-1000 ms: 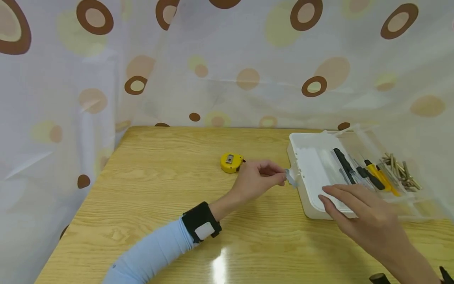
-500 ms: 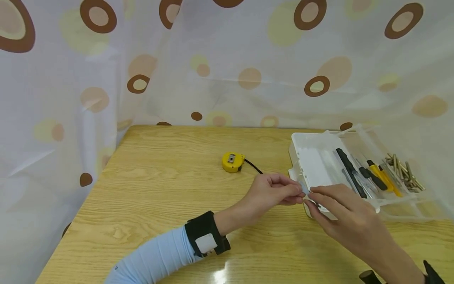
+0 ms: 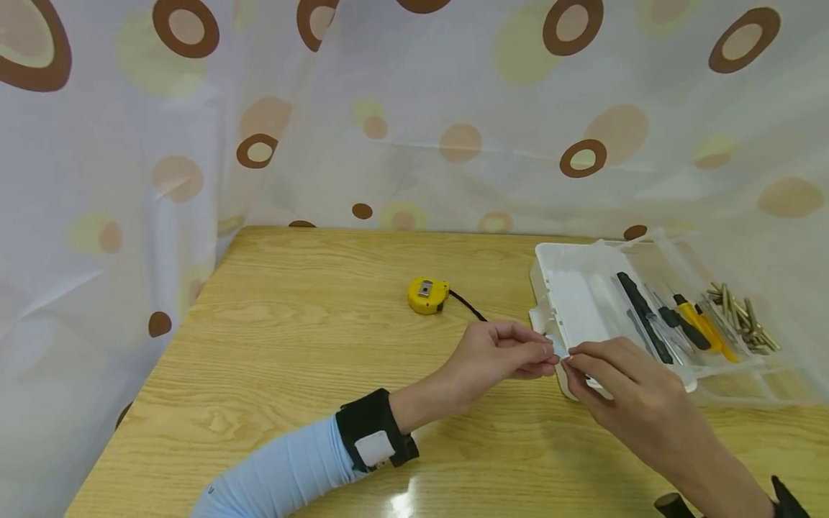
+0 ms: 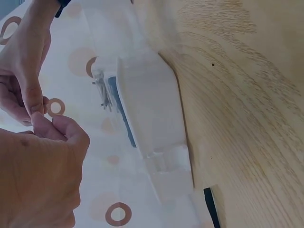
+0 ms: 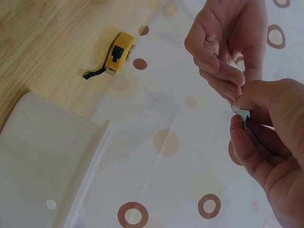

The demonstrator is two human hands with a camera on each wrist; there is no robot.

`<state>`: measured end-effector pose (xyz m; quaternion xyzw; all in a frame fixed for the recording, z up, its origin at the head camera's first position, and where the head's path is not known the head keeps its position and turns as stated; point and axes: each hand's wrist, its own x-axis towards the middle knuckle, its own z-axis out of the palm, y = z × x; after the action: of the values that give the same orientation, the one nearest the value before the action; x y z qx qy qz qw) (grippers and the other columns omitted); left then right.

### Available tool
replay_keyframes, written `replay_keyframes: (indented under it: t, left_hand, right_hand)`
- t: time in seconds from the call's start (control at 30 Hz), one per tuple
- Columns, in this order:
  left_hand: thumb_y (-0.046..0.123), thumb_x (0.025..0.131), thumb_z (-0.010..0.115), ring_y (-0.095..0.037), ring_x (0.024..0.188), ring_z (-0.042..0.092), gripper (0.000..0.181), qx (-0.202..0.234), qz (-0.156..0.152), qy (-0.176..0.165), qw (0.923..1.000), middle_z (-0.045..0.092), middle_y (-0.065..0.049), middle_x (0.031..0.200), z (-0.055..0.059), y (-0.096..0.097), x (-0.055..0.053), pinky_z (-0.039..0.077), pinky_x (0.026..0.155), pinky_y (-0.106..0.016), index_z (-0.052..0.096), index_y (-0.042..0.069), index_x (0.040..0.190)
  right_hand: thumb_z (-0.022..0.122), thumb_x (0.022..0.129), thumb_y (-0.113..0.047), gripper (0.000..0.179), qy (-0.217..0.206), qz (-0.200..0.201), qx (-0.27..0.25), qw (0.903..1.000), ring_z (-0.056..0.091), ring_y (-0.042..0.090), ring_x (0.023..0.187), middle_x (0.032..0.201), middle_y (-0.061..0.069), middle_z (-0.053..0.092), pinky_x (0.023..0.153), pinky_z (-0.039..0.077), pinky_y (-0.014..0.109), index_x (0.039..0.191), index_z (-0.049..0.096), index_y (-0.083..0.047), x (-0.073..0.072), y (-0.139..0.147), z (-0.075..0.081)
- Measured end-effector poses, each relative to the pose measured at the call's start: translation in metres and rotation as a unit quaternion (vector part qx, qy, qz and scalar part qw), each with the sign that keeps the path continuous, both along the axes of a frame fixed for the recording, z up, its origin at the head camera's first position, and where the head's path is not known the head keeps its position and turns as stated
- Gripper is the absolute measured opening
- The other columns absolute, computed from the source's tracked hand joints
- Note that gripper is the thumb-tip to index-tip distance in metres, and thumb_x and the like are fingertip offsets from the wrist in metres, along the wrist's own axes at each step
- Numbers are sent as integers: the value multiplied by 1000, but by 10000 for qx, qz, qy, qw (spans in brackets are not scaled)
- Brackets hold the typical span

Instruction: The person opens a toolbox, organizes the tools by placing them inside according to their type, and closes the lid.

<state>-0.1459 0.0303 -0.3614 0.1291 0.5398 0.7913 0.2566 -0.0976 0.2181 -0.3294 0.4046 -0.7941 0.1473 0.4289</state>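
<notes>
In the head view my left hand (image 3: 495, 363) pinches a small, thin, pale grey-blue flat piece (image 3: 557, 346) between thumb and fingertips. My right hand (image 3: 637, 396) comes from the other side, its thumb and index finger pinching the same piece. The right wrist view shows a shiny bit of this piece (image 5: 241, 112) between the fingers of both hands; the rest is covered by fingertips, so I cannot tell its kind. Both hands are over the near left edge of a white toolbox (image 3: 570, 288).
The toolbox's clear lid lies swung back to the right. Several tools, among them a black-handled one (image 3: 644, 316) and yellow-handled ones (image 3: 702, 327), lie there beside brass-coloured bolts (image 3: 741, 316). A yellow tape measure (image 3: 427, 296) with a black strap lies left of the box.
My left hand has moved right and slightly nearer with the flat piece, away from the tape measure. My right hand has moved left, and its fingertips have closed on the piece.
</notes>
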Motion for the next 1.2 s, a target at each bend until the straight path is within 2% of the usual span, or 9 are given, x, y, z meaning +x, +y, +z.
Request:
replay_keyframes:
  t: [0.2, 0.33, 0.4, 0.5, 0.63, 0.77, 0.93, 1.07, 1.2]
  left_hand:
    - [12, 97, 70, -4, 85, 73, 19, -518, -149, 972, 9938, 77, -16, 108, -5, -12, 2, 60, 87, -27, 72, 1, 113]
    - [30, 96, 72, -2, 104, 69, 28, -1651, -175, 2116, 9632, 75, 6, 114, -9, -31, 5, 55, 92, -24, 71, 19, 122]
    - [37, 96, 71, -4, 119, 64, 39, -2379, -138, 2833, 9290, 69, 12, 128, -8, -43, 8, 53, 100, -31, 66, 25, 132]
    - [43, 94, 72, -11, 133, 57, 51, -3444, 182, 4011, 8486, 61, 11, 142, -8, -64, 11, 48, 108, -44, 59, 31, 142]
    - [43, 91, 75, -23, 136, 55, 59, -4316, 920, 4929, 7498, 57, 2, 148, -8, -97, 17, 46, 106, -56, 57, 29, 145]
    - [42, 88, 79, -30, 135, 56, 60, -4935, 1612, 5017, 6919, 59, -2, 146, -13, -141, 25, 47, 102, -62, 59, 26, 142]
    - [42, 84, 82, -36, 134, 56, 63, -5707, 2074, 4487, 6557, 60, -7, 144, -23, -191, 42, 47, 96, -67, 62, 22, 140]
    - [42, 84, 81, -39, 135, 54, 64, -6115, 2163, 4108, 6408, 58, -10, 146, -27, -209, 54, 44, 95, -70, 60, 21, 141]
    - [40, 83, 82, -39, 132, 55, 64, -6150, 2312, 4199, 6260, 59, -11, 145, -27, -214, 59, 46, 93, -70, 61, 20, 140]
  right_hand:
    - [51, 107, -29, 47, 54, 122, -224, 9997, 63, 18, 71, 81, 7, 71, 71, 51, 11, 78, 75, -1, -2, -1, -1]
    - [51, 107, -32, 49, 51, 34, -240, 9997, 64, 17, 70, 81, 6, 71, 69, 52, 12, 78, 75, -2, -2, 2, -2]
    - [50, 107, -34, 51, 57, -72, -248, 9997, 64, 17, 69, 80, 6, 72, 66, 53, 15, 76, 75, -2, -3, 4, -3]
    - [50, 107, -35, 53, 67, -202, -339, 9992, 64, 18, 66, 78, 7, 72, 63, 53, 16, 74, 75, -1, -3, 10, -5]
    - [51, 106, -38, 55, 31, -365, -480, 9982, 63, 18, 66, 76, 8, 72, 68, 51, 9, 72, 75, -2, -3, 18, -8]
    - [52, 106, -40, 55, -20, -458, -537, 9975, 63, 18, 66, 77, 7, 72, 73, 50, 7, 73, 75, -3, -5, 25, -14]
    - [50, 106, -44, 58, -133, -683, -513, 9963, 63, 20, 67, 78, 7, 73, 71, 50, 10, 74, 75, -3, -7, 36, -23]
    - [49, 106, -46, 59, -175, -853, -516, 9949, 61, 20, 68, 78, 8, 72, 73, 48, 8, 75, 75, -2, -7, 47, -28]
    - [49, 106, -46, 60, -161, -957, -563, 9937, 60, 21, 69, 78, 8, 72, 73, 48, 8, 75, 75, -2, -9, 52, -28]
